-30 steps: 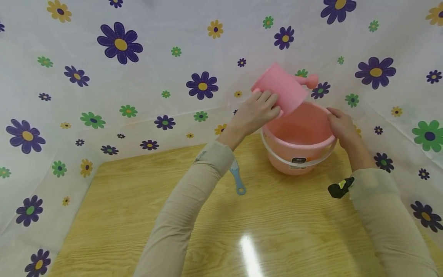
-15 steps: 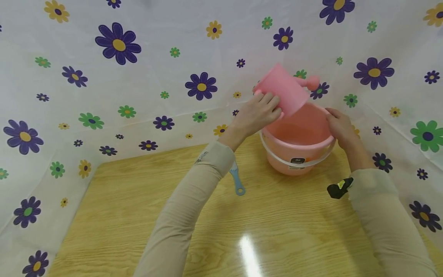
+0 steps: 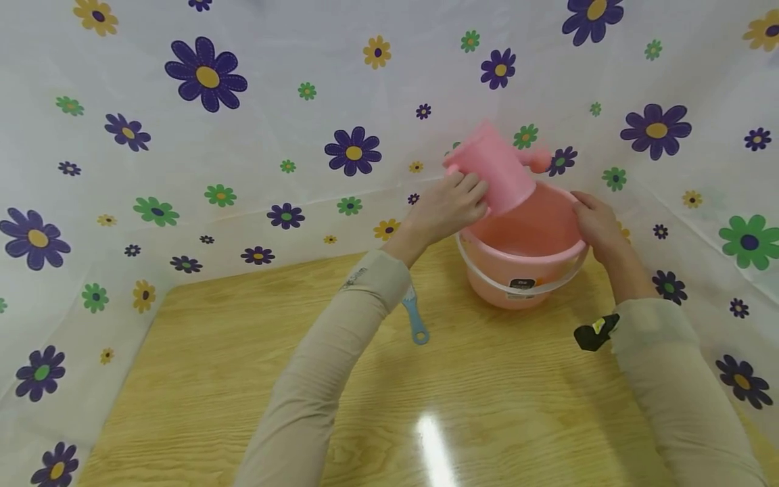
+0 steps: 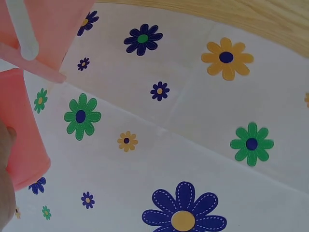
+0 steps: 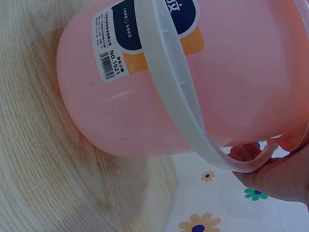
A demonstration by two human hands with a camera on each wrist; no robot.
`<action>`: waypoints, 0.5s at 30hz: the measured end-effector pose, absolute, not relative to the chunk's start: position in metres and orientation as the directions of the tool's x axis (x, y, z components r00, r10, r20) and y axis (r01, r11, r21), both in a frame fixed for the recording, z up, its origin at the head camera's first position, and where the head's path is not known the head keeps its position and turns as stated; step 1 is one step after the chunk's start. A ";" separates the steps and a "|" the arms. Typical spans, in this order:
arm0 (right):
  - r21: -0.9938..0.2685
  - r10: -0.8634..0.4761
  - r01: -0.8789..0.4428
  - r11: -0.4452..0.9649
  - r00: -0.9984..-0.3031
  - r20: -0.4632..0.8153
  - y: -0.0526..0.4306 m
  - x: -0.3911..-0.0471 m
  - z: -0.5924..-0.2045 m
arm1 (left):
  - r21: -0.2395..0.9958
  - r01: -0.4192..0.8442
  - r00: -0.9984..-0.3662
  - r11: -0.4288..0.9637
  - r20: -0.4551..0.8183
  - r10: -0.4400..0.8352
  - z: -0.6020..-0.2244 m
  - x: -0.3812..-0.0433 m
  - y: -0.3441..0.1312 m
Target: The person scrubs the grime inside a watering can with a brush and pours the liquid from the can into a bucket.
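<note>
My left hand (image 3: 450,206) grips the handle of a pink watering can (image 3: 496,169), which is tilted over the left rim of a pink bucket (image 3: 517,277). The can's spout with its round head points right, above the bucket's back rim. My right hand (image 3: 599,223) holds the bucket's right rim, near where the white handle (image 5: 169,77) joins it. That handle hangs down across the bucket's front. In the left wrist view only part of the watering can (image 4: 24,135) and of the left hand (image 4: 5,179) shows at the edge. Whether water runs out cannot be made out.
A blue brush (image 3: 416,318) lies on the wooden table (image 3: 243,358) left of the bucket, its top partly behind the left wrist. A white flowered sheet (image 3: 274,135) hangs at the back and both sides, close behind the bucket. A dark object (image 3: 595,333) sits by the right cuff.
The watering can and left hand have lowered slightly toward the bucket, and the spout head has dropped and shifted a little left. The right hand keeps its hold on the rim.
</note>
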State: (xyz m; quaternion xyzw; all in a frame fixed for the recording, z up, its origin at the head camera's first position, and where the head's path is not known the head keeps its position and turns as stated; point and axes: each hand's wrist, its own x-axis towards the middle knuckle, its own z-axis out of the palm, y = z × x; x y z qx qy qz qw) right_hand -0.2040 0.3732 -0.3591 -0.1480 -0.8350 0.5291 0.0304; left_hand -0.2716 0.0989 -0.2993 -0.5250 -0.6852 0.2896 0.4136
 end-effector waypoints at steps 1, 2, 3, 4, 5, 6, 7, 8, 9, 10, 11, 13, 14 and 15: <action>-0.892 0.281 0.215 0.397 -0.954 -0.105 0.374 -0.204 -0.359 | -0.841 0.469 -0.097 0.270 0.254 0.962 -0.300 -0.272 0.100; -0.893 0.281 0.212 0.397 -0.954 -0.102 0.374 -0.204 -0.358 | -0.849 0.460 -0.090 0.259 0.246 0.965 -0.300 -0.272 0.101; -0.894 0.280 0.210 0.395 -0.955 -0.101 0.374 -0.204 -0.358 | -0.856 0.451 -0.084 0.252 0.241 0.967 -0.300 -0.272 0.102; -0.895 0.280 0.209 0.395 -0.955 -0.099 0.374 -0.204 -0.358 | -0.858 0.449 -0.083 0.248 0.236 0.968 -0.301 -0.272 0.103; -0.895 0.282 0.209 0.394 -0.954 -0.098 0.374 -0.204 -0.358 | -0.860 0.448 -0.086 0.244 0.230 0.969 -0.301 -0.271 0.104; -0.896 0.281 0.206 0.393 -0.955 -0.096 0.374 -0.203 -0.357 | -0.861 0.447 -0.090 0.242 0.226 0.970 -0.301 -0.270 0.104; -0.896 0.281 0.207 0.393 -0.955 -0.097 0.374 -0.203 -0.357 | -0.863 0.445 -0.092 0.239 0.221 0.971 -0.301 -0.270 0.105; -0.896 0.282 0.210 0.391 -0.954 -0.100 0.373 -0.203 -0.357 | -0.867 0.440 -0.093 0.235 0.216 0.972 -0.301 -0.269 0.106; -0.896 0.283 0.212 0.389 -0.954 -0.103 0.373 -0.203 -0.357 | -0.872 0.431 -0.093 0.231 0.212 0.973 -0.301 -0.268 0.106; -0.896 0.284 0.214 0.388 -0.953 -0.105 0.372 -0.202 -0.357 | -0.878 0.422 -0.091 0.226 0.207 0.974 -0.301 -0.267 0.107; -0.897 0.285 0.215 0.386 -0.953 -0.106 0.372 -0.202 -0.358 | -0.884 0.411 -0.088 0.223 0.205 0.975 -0.300 -0.266 0.108; -0.897 0.286 0.220 0.383 -0.952 -0.111 0.372 -0.202 -0.358 | -0.892 0.396 -0.082 0.220 0.204 0.976 -0.300 -0.266 0.109; -0.898 0.285 0.220 0.382 -0.952 -0.112 0.371 -0.201 -0.358 | -0.894 0.390 -0.080 0.220 0.205 0.976 -0.300 -0.265 0.109; -0.898 0.284 0.217 0.383 -0.953 -0.109 0.371 -0.202 -0.358 | -0.895 0.388 -0.080 0.221 0.206 0.975 -0.300 -0.265 0.110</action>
